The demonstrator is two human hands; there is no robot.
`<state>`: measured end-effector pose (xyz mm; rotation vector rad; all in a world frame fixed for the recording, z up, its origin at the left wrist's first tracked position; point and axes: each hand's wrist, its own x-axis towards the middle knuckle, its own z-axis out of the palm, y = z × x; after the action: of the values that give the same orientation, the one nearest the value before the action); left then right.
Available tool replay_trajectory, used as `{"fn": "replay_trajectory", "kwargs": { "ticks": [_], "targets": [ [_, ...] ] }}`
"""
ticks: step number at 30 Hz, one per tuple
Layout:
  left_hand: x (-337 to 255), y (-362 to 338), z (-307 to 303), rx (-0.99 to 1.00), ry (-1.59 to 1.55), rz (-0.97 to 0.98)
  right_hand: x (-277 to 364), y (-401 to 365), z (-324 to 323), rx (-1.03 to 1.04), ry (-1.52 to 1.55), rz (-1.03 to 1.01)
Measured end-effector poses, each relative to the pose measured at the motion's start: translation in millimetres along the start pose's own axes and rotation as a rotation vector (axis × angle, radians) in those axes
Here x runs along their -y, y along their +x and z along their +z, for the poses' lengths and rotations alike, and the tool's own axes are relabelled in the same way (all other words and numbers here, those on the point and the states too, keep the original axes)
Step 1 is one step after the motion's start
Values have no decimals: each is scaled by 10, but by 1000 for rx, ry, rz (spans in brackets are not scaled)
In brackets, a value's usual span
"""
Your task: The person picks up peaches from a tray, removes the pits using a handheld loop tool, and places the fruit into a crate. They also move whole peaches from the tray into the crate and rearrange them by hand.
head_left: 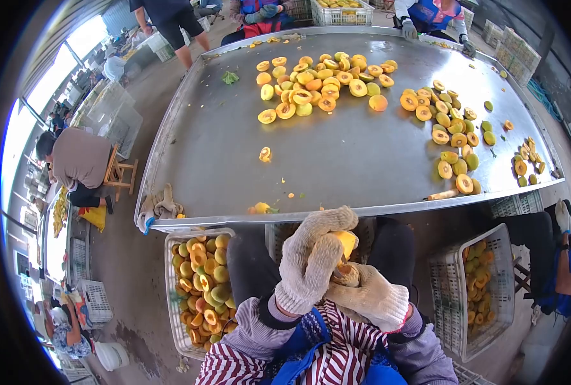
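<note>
My left hand (pixel 312 260), in a knitted beige work glove, is closed around a yellow peach (pixel 346 242) above my lap, just off the table's near edge. Against its underside is my right hand (pixel 370 296), gloved in a paler knit with a red-trimmed cuff. The fingers of that hand are curled. A small dark edge shows between the two hands, but its kind is mostly hidden. On the metal table (pixel 215 160) ahead lies a pile of peach halves (pixel 321 80), cut sides showing stones or hollows.
More halves (pixel 452 125) lie at the table's right, near a wooden-handled tool (pixel 443 194). Used gloves (pixel 160 204) rest on the left corner. Crates of fruit stand by my left knee (pixel 171 282) and to my right (pixel 505 289). Co-workers sit around the table.
</note>
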<state>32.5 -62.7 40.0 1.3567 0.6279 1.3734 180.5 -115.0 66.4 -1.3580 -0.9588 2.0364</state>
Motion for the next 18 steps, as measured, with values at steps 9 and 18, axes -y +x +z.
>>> {"fn": "replay_trajectory", "kwargs": {
  "ticks": [9, 18],
  "targets": [
    [-254, 157, -41, 311, 357, -128, -121, -109, -71, 274, 289, 68],
    [-419, 184, -35, 551, 280, -84, -471, -93, -71, 632, 586, -5]
  ]
}}
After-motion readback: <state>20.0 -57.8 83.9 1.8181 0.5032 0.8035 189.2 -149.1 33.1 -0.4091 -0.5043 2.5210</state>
